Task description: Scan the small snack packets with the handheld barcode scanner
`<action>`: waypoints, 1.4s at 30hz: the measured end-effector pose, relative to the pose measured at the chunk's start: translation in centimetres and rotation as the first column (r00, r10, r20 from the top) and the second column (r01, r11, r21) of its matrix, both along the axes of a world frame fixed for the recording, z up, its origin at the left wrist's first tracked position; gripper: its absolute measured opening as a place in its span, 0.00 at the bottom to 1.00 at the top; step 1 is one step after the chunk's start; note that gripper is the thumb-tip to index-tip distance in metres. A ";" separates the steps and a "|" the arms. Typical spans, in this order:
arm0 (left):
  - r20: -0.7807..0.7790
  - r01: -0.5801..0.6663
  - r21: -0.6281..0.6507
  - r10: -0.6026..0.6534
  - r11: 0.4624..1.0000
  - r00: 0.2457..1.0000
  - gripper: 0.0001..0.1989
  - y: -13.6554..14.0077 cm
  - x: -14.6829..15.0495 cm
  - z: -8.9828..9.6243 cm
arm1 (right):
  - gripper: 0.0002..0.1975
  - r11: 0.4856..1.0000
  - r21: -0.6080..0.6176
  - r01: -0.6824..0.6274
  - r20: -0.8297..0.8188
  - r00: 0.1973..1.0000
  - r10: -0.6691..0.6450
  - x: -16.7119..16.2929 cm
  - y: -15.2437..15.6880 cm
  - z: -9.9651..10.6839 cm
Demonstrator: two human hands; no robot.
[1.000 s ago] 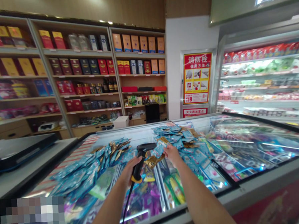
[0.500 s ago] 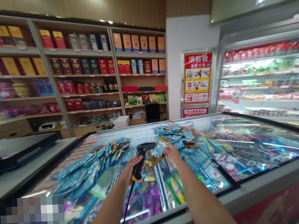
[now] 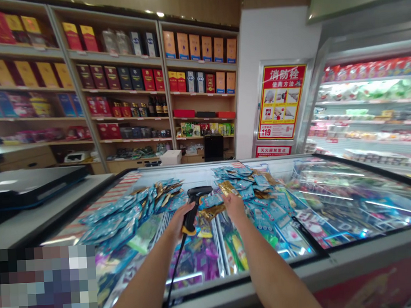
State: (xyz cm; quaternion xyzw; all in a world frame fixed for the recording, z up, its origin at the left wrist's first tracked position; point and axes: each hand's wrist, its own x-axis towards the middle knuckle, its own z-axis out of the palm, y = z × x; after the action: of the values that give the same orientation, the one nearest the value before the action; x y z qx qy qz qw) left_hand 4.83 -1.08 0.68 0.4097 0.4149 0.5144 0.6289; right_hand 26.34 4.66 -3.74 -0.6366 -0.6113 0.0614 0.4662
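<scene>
My left hand (image 3: 180,220) is closed round the handle of a black and yellow barcode scanner (image 3: 191,215), whose head points to the right and whose cable hangs down between my forearms. My right hand (image 3: 234,206) pinches a gold packet (image 3: 228,188) just right of the scanner head. A blue packet (image 3: 210,201) and another gold packet (image 3: 212,212) lie between the two hands; whether my right fingers touch them, I cannot tell. Blue packets are heaped on the freezer glass in a left pile (image 3: 115,218) and a right pile (image 3: 241,182).
Under both hands is a chest freezer (image 3: 229,288) with a glass top and goods in baskets inside. A counter (image 3: 100,182) with a dark flat device (image 3: 38,185) stands at left. Behind are shelves of boxes (image 3: 133,91), a red sign (image 3: 281,101) and a lit fridge (image 3: 371,104).
My right hand has turned, and the packet at its fingers now shows gold where blue showed before. The scanner stays in my left hand. The whole view has shifted slightly.
</scene>
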 end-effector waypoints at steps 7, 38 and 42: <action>0.010 -0.020 0.004 0.020 1.000 1.000 0.17 -0.2 0.3 0.1 | 0.22 0.957 -0.059 0.282 0.262 0.930 -0.258 1.5 -0.8 1.0; -0.003 0.164 0.053 -0.164 0.985 0.986 0.18 -0.6 0.2 0.6 | 0.21 0.990 0.077 -0.115 -0.693 0.708 0.136 2.8 1.6 0.0; -0.027 0.180 0.076 -0.178 0.981 0.984 0.18 -0.6 0.2 0.5 | 0.19 0.990 0.077 -0.118 -0.696 0.704 0.138 2.6 1.5 -0.1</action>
State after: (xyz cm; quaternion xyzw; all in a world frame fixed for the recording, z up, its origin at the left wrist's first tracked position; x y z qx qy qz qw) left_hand 5.00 -1.67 1.15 0.4745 0.3622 0.4675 0.6520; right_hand 28.98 6.15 -3.86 -0.5158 -0.4328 0.3217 0.6657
